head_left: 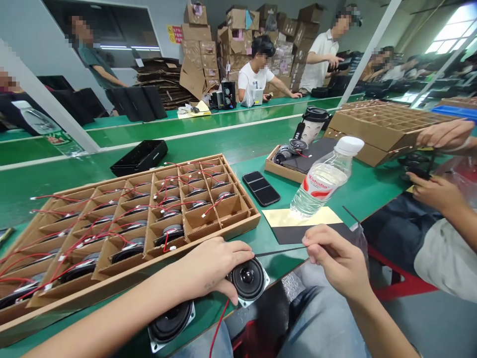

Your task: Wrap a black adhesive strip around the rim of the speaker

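Observation:
My left hand (214, 268) is closed around a small black speaker (249, 278) with a square metal frame, held at the green table's front edge. A red wire (219, 323) hangs down from it. My right hand (337, 258) pinches a thin black strip (279, 251) that reaches left to the speaker's rim. A second speaker (171, 323) lies face up under my left forearm. Behind my left hand stands a cardboard divider tray (238, 221) holding several speakers with red wires.
A black phone (261, 188), a water bottle (324, 179) and yellow and black sheets (298, 219) lie right of the tray. A neighbour's hands (436, 191) work at the right by another divider box (376, 127). A coffee cup (313, 124) stands behind; people work across the belt.

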{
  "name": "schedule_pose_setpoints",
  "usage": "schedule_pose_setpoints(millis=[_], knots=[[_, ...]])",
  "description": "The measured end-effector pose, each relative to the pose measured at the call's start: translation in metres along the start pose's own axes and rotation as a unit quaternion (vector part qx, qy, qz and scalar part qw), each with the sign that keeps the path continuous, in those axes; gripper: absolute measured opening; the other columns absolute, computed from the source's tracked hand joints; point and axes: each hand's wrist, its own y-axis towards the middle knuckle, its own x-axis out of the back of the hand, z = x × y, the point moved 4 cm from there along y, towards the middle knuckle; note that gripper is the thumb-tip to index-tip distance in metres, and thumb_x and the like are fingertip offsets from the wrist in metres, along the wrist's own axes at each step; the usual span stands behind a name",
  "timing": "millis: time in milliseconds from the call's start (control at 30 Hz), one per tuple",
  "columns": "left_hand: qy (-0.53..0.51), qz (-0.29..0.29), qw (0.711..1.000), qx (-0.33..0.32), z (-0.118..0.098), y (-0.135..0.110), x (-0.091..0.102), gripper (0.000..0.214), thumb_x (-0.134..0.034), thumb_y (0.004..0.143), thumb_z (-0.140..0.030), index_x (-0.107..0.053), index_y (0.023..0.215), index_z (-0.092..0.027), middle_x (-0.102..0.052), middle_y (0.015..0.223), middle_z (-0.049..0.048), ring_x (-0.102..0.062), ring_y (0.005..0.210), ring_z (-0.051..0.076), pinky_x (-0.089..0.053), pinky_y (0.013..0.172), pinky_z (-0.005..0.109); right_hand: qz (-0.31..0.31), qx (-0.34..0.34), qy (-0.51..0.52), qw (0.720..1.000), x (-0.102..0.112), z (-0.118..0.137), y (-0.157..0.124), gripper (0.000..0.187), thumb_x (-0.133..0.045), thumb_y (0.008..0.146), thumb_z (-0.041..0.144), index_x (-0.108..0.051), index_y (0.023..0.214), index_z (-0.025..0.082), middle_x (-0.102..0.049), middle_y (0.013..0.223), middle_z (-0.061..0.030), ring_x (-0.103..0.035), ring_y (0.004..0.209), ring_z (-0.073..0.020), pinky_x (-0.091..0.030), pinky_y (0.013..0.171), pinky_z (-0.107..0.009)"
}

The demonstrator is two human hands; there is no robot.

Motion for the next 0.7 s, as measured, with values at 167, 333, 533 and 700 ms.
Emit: schedule_pose_setpoints(millis=[167,333,533,700], knots=[[-0.040,-0.055,0.997,0.042,0.000,-0.007,-0.017,0.071,-0.054,0.067,-0.066,-0.048,0.118,-0.017,-0.050,0.130,0.0066,-0.056,0.106,0.023,-0.043,0.078,0.032,-0.003,0.007,0.041,0.999,-0.011,-0.002,0.020,0.011,-0.053,0.087,0.016,-0.063,0.082,0.019,-0.053,0.077,-0.0022,-0.047,0.047,-0.0062,-0.039,0.039,-0.019],[-0.056,-0.080,0.994,0.057,0.002,-0.013,-0.030,0.075,-0.048,0.068,-0.069,-0.047,0.120,-0.015,-0.053,0.127,0.0097,-0.054,0.110,0.023,-0.041,0.081,0.033,0.023,-0.004,0.088,0.996,-0.016,-0.007,0.024,0.010,-0.055,0.086,0.017,-0.064,0.084,0.020,-0.053,0.078,-0.0020,-0.047,0.047,-0.0056,-0.039,0.040,-0.019],[0.012,-0.083,0.996,0.043,0.000,-0.019,-0.023,0.071,-0.053,0.065,-0.064,-0.051,0.117,-0.014,-0.055,0.124,0.0080,-0.060,0.091,0.021,-0.041,0.073,0.031,0.012,-0.085,0.165,0.983,-0.005,-0.040,-0.010,0.012,-0.053,0.087,0.018,-0.064,0.087,0.022,-0.051,0.083,-0.0027,-0.044,0.042,-0.0034,-0.035,0.035,-0.018],[0.035,-0.085,0.995,0.041,-0.001,-0.020,-0.018,0.069,-0.052,0.067,-0.062,-0.051,0.118,-0.015,-0.056,0.122,0.0069,-0.060,0.079,0.018,-0.041,0.071,0.031,0.018,-0.123,0.173,0.977,-0.002,-0.051,-0.030,0.012,-0.054,0.087,0.020,-0.065,0.087,0.023,-0.050,0.080,-0.0024,-0.045,0.042,-0.0040,-0.035,0.035,-0.018]])
